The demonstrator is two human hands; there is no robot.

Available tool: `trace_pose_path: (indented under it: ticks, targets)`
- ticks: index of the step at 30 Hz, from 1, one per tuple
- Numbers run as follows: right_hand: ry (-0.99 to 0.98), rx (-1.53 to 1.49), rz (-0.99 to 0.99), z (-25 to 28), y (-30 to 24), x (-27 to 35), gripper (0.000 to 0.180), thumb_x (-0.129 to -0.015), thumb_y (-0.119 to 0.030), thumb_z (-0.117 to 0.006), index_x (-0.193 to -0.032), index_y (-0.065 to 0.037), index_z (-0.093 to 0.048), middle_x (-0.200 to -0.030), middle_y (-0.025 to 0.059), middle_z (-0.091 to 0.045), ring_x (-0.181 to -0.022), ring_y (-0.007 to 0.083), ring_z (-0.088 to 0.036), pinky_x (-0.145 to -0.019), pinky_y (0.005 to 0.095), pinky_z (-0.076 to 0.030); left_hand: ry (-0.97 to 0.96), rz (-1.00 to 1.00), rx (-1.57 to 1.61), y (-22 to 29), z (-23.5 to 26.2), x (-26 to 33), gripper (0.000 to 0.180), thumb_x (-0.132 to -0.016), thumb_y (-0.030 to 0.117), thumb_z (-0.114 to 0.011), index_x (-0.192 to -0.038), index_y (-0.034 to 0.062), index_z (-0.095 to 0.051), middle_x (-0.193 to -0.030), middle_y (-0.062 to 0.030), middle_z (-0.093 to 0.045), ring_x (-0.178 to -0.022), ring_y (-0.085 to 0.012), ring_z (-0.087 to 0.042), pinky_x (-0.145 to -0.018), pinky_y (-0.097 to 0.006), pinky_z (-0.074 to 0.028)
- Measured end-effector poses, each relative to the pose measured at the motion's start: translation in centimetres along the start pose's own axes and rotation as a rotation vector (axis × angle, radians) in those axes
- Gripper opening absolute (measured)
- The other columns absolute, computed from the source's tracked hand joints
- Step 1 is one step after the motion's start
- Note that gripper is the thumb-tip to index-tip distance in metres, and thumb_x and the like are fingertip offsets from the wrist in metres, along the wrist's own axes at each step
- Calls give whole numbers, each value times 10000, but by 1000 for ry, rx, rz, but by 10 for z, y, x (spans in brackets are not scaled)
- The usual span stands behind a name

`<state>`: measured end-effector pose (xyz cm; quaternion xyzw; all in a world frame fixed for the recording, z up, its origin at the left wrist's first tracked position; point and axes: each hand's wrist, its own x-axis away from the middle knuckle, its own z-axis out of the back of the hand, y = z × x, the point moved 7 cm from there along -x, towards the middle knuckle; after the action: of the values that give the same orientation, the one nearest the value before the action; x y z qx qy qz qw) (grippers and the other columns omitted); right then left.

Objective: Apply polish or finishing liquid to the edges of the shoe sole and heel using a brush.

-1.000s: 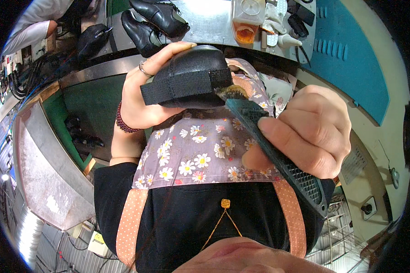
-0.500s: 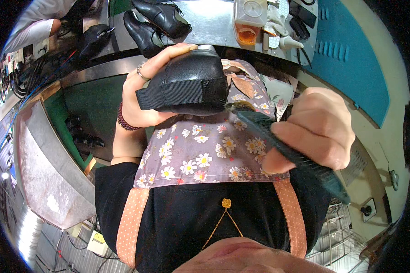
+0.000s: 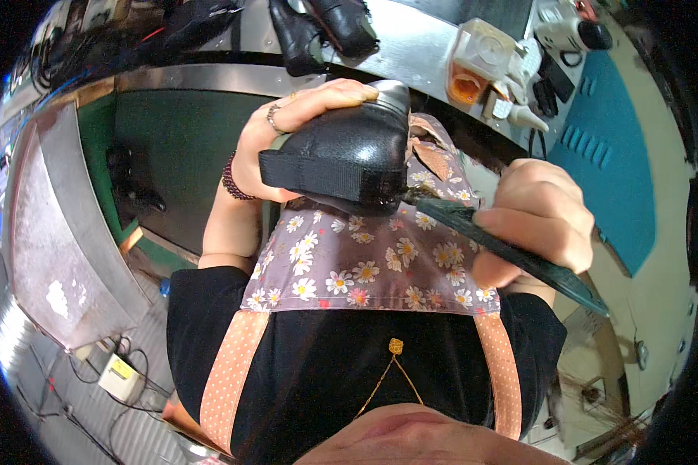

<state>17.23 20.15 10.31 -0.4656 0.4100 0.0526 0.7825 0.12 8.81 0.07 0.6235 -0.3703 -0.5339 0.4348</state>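
Black shoe point(image 3: 368, 143) is held up in front of the floral apron point(image 3: 326, 256); using it as reference. Its left end is partly behind the left hand point(image 3: 287, 120), underside not visible. Black ribbed strap point(image 3: 310, 174) crosses its near side; strap's right end is lost in dark on dark.

Brush point(image 3: 531, 267) is right of the shoe, tip at the shoe's near-right corner. Bristles are small and murky, can't tell if they touch or stop just short. Middle of the handle is covered by the right hand point(image 3: 539, 213).

Left hand is clamped on the shoe from its left: fingers laid over the far edge, thumb mostly hidden, wrist bent on the shoe's near-left side. Right hand is right of the shoe, closed around the brush handle: knuckles up, fingers curled, thumb under. Handle slopes away from the shoe, end sticking out past the hand. Right forearm mostly hidden behind the hand.

Beyond the shoe: metal bench point(image 3: 411, 39). Pair of dark shoes point(image 3: 298, 39) far-left of it, cut by the top edge. Plastic container point(image 3: 485, 50) with amber contents far-right; small stuff beside it too jumbled to name.
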Motion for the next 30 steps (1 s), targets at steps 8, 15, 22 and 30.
trace_pose_path:
  ticks: [8, 15, 22, 30]
  targets:
    - [-232, -13, -221, -3, 53, -8, 254, -716, -171, -792, -804, 16, -644, -624, 93, -619, -476, 187, -535, -435, 279, -381, 298, 24, -141, 9, 20, 50, 675, -710, 338, -745, -1193, -84, -535, -1203, -246, -569, -1131, -336, -566, -987, -414, -418]
    - [-275, 4, -425, -29, 80, -22, 183, -786, -104, -708, -781, 61, -631, -672, 105, -623, -552, 164, -514, -523, 274, -387, 709, 130, -259, 28, 58, 131, 710, -634, 88, -824, -1246, -64, -499, -1173, -177, -602, -1099, -239, -578, -970, -350, -425]
    - [-342, 144, -670, -62, 89, -20, 153, -788, -94, -714, -769, 39, -641, -644, 60, -582, -539, 123, -465, -509, 246, -338, 1410, 468, -276, -38, 181, 305, 737, -602, 105, -865, -1177, -19, -421, -1105, -119, -584, -1026, -194, -571, -899, -356, -464]
    - [-542, 327, -795, -70, 87, -20, 59, -773, 4, -704, -776, 19, -647, -687, 37, -591, -593, 113, -512, -551, 237, -388, 1694, 1207, -801, -33, 339, 470, 961, -562, 374, -881, -1213, -146, -402, -1225, -283, -530, -1120, -350, -542, -990, -386, -399]
